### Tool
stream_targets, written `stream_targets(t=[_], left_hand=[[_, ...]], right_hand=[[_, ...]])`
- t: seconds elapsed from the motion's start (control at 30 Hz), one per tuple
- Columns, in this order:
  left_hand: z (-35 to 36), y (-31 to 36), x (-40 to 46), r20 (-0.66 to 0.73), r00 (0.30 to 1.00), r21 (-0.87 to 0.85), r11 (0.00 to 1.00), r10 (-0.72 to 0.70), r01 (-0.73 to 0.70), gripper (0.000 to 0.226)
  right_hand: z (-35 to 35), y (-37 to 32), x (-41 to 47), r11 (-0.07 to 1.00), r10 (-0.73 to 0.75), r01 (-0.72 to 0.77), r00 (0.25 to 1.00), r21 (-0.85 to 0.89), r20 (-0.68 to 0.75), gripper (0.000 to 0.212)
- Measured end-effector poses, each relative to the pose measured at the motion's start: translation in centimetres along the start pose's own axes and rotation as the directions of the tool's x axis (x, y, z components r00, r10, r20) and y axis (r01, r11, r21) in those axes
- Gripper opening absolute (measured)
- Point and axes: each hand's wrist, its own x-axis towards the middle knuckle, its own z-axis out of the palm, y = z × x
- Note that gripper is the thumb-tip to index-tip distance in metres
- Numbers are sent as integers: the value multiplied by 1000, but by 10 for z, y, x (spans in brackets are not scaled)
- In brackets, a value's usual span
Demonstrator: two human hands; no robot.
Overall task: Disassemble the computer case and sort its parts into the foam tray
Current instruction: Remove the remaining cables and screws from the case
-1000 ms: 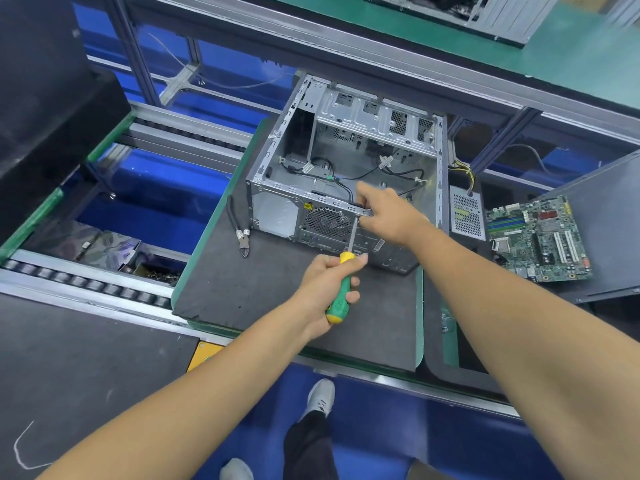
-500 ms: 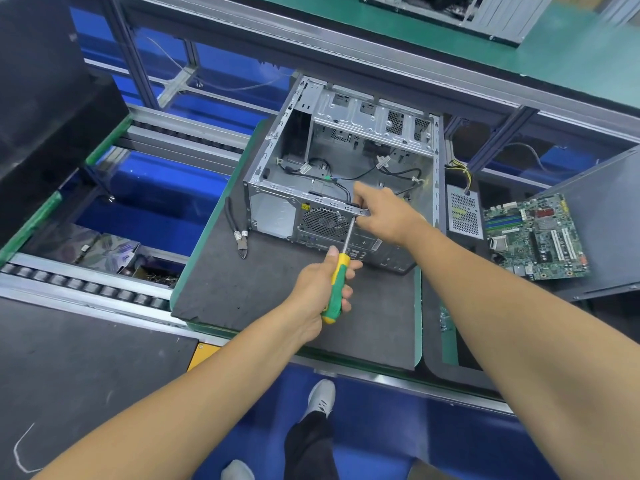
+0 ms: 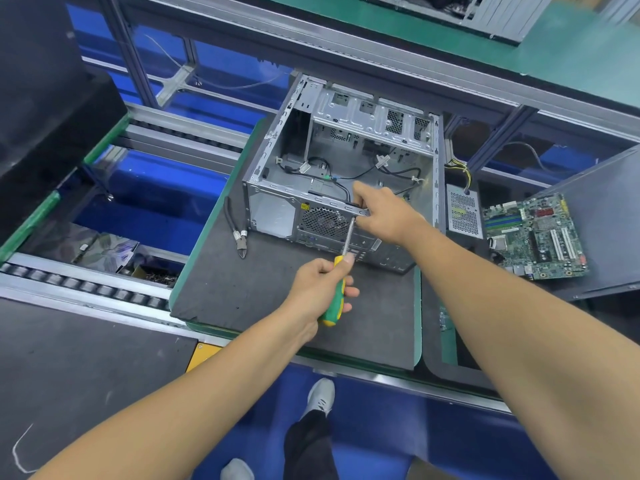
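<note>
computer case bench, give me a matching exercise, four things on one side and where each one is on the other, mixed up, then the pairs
Things:
1. screwdriver
2. cutters
3. motherboard
4. power supply

Places:
A. lying on the mat left of the computer case
B. flat on the surface at far right
C. gripped by the left hand, tip up at the case's rear rail
D. just right of the case, yellow wires at its far end

Pairs: 1-C, 2-A, 3-B, 4-D
</note>
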Motion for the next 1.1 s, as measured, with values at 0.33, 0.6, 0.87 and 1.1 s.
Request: stream_targets(t=[0.33, 0.6, 0.87, 1.1], left_hand=[[4, 1, 2, -8, 999, 41, 998, -48, 48, 44], [-7, 5, 6, 11, 999, 39, 999, 38, -38, 40], [-10, 14, 1, 100, 989, 35, 994, -111, 108, 52], [-4, 12, 3, -14, 996, 10, 996, -83, 83, 50]], right_hand=[[0, 0, 1, 1000, 8, -8, 1000, -3, 6, 23], [0, 0, 1, 1000, -14, 14, 1000, 1, -1, 21], [-1, -1, 0, 1000, -14, 14, 1000, -7, -2, 22], [-3, -3, -1, 1000, -5, 5, 1000, 1, 13, 21]])
